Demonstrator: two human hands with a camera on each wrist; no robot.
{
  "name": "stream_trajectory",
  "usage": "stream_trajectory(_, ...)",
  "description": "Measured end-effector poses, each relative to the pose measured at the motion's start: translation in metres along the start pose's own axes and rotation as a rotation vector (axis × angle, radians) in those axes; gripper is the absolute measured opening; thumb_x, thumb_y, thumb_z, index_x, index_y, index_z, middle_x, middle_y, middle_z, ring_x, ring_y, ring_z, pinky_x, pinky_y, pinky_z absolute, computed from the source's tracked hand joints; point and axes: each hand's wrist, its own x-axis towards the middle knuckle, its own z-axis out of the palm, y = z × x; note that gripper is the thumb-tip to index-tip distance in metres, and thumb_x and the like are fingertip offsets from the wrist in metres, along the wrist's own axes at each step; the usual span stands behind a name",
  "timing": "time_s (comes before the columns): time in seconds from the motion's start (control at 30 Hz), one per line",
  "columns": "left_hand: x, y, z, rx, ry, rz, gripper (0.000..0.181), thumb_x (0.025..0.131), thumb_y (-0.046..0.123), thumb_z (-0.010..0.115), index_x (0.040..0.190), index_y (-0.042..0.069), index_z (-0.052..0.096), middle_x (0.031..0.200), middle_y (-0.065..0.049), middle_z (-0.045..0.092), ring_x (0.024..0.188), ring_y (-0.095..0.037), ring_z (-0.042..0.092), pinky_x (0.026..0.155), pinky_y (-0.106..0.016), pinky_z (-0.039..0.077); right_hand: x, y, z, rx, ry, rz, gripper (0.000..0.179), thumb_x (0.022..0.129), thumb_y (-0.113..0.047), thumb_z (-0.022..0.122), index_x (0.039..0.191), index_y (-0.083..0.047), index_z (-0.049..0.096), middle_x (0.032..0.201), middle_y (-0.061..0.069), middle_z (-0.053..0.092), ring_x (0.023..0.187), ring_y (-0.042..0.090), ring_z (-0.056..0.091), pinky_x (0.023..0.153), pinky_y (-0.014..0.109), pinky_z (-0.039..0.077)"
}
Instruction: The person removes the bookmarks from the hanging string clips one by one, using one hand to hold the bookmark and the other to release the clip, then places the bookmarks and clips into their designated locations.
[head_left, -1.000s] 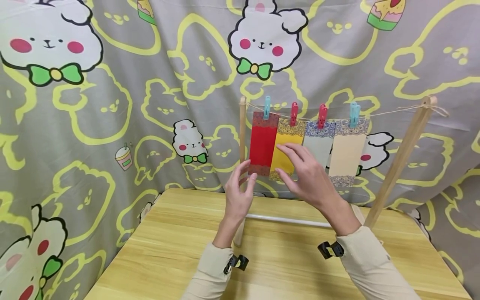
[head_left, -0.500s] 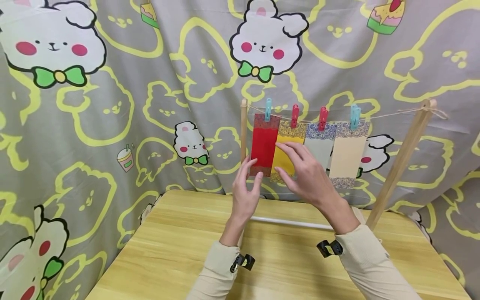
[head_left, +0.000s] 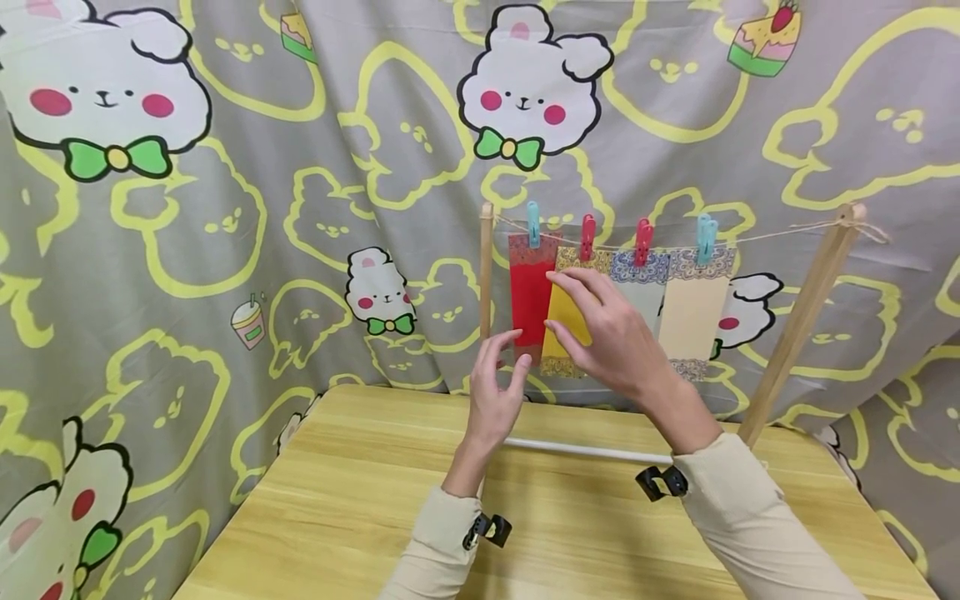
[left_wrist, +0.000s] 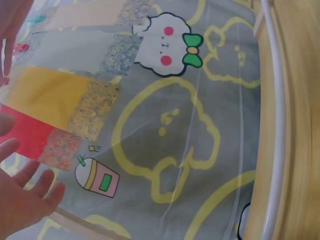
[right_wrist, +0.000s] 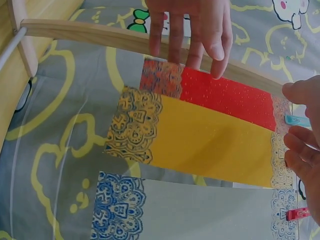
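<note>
Several paper cards hang side by side from a string (head_left: 772, 235), pinned by small plastic clothespins. The red card (head_left: 531, 300) at the left hangs under a blue clothespin (head_left: 533, 223); beside it a yellow card (head_left: 562, 325) hangs under a red clothespin (head_left: 588, 236). A pale grey card (head_left: 647, 304) and a cream card (head_left: 693, 317) follow. My left hand (head_left: 495, 400) is at the red card's lower left edge, fingers loosely bent, thumb apart. My right hand (head_left: 618, 333) hovers before the yellow card, fingers and thumb spread, partly covering it. Neither hand grips anything.
Two wooden posts, a left post (head_left: 486, 275) and a right post (head_left: 798, 329), hold the string. A white rod (head_left: 592, 452) joins them low down over the wooden table (head_left: 337, 492). A patterned curtain (head_left: 300, 225) hangs close behind.
My left hand has shifted to the right toward the red card, whose lower end now hangs farther right and turned slightly. My right hand has moved up and left a little.
</note>
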Motion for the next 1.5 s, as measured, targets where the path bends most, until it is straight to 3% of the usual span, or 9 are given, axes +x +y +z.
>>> stream_trajectory(0.2, -0.002, -0.004, 0.001, -0.141, 0.035, -0.004, 0.034, 0.098, 0.003, 0.068, 0.131, 0.006, 0.063, 0.122, -0.013, 0.061, 0.107, -0.03, 0.067, 0.091, -0.045, 0.059, 0.004, 0.0, 0.001, -0.005, -0.004, -0.011, 0.073, 0.078, -0.009, 0.088, 0.143, -0.001, 0.055, 0.136, 0.022, 0.058, 0.126, 0.036, 0.055, 0.098, 0.053, 0.054)
stream_trajectory(0.43, -0.002, -0.005, -0.004, -0.13, 0.119, 0.024, 0.039, 0.091, -0.012, 0.068, 0.125, 0.007, 0.068, 0.119, -0.011, 0.062, 0.097, -0.027, 0.064, 0.081, -0.037, 0.062, 0.015, 0.001, -0.003, -0.014, -0.004, -0.044, 0.072, 0.079, -0.009, 0.088, 0.143, 0.0, 0.055, 0.136, 0.021, 0.058, 0.126, 0.035, 0.055, 0.098, 0.051, 0.055)
stream_trajectory(0.6, -0.001, -0.004, -0.007, -0.118, 0.153, 0.05, 0.042, 0.089, -0.015, 0.069, 0.124, 0.007, 0.07, 0.118, -0.012, 0.064, 0.097, -0.029, 0.063, 0.078, -0.041, 0.062, 0.025, 0.002, -0.008, -0.031, -0.015, -0.058, 0.071, 0.079, -0.009, 0.088, 0.142, 0.0, 0.056, 0.137, 0.021, 0.058, 0.128, 0.035, 0.055, 0.098, 0.051, 0.054)
stream_trajectory(0.77, -0.001, -0.003, -0.01, -0.125, 0.172, 0.064, 0.04, 0.087, -0.02, 0.068, 0.121, 0.0, 0.071, 0.118, -0.019, 0.065, 0.099, -0.036, 0.064, 0.079, -0.049, 0.061, 0.035, 0.003, -0.016, -0.046, -0.027, -0.061, 0.072, 0.078, -0.01, 0.089, 0.142, -0.001, 0.057, 0.137, 0.02, 0.058, 0.127, 0.035, 0.055, 0.096, 0.051, 0.056)
stream_trajectory(0.9, 0.0, 0.011, -0.015, -0.113, 0.182, 0.059, 0.036, 0.086, -0.023, 0.066, 0.118, -0.006, 0.071, 0.115, -0.022, 0.065, 0.098, -0.039, 0.064, 0.078, -0.051, 0.061, 0.042, 0.005, -0.022, -0.057, -0.036, -0.059, 0.07, 0.079, -0.009, 0.088, 0.141, -0.001, 0.057, 0.136, 0.019, 0.058, 0.125, 0.034, 0.055, 0.096, 0.051, 0.056)
stream_trajectory(1.0, 0.001, 0.009, -0.016, -0.108, 0.182, 0.068, 0.037, 0.086, -0.021, 0.067, 0.118, -0.002, 0.072, 0.114, -0.018, 0.067, 0.097, -0.034, 0.065, 0.076, -0.047, 0.062, 0.047, 0.008, -0.027, -0.061, -0.036, -0.068, 0.065, 0.081, -0.005, 0.085, 0.14, 0.0, 0.058, 0.135, 0.019, 0.058, 0.125, 0.034, 0.055, 0.098, 0.052, 0.055)
stream_trajectory(1.1, 0.0, -0.004, -0.014, -0.107, 0.178, 0.073, 0.04, 0.088, -0.017, 0.069, 0.12, 0.006, 0.074, 0.114, -0.01, 0.068, 0.099, -0.026, 0.066, 0.074, -0.041, 0.063, 0.052, 0.01, -0.03, -0.076, -0.041, -0.077, 0.059, 0.085, 0.003, 0.079, 0.14, 0.0, 0.058, 0.135, 0.02, 0.058, 0.125, 0.035, 0.054, 0.099, 0.052, 0.054)
stream_trajectory(1.2, 0.001, -0.004, -0.016, -0.112, 0.172, 0.057, 0.04, 0.088, -0.016, 0.07, 0.12, 0.008, 0.074, 0.115, -0.009, 0.068, 0.099, -0.025, 0.067, 0.071, -0.04, 0.063, 0.058, 0.012, -0.033, -0.099, -0.053, -0.075, 0.055, 0.088, 0.006, 0.074, 0.14, 0.0, 0.058, 0.135, 0.021, 0.057, 0.127, 0.036, 0.052, 0.099, 0.053, 0.053)
stream_trajectory(1.5, 0.002, 0.001, -0.019, -0.156, 0.179, 0.03, 0.039, 0.084, -0.024, 0.067, 0.118, -0.003, 0.071, 0.113, -0.02, 0.067, 0.098, -0.037, 0.068, 0.067, -0.049, 0.062, 0.076, 0.012, -0.038, -0.127, -0.073, -0.089, 0.051, 0.09, -0.002, 0.077, 0.138, 0.001, 0.06, 0.134, 0.02, 0.058, 0.127, 0.035, 0.051, 0.102, 0.051, 0.052)
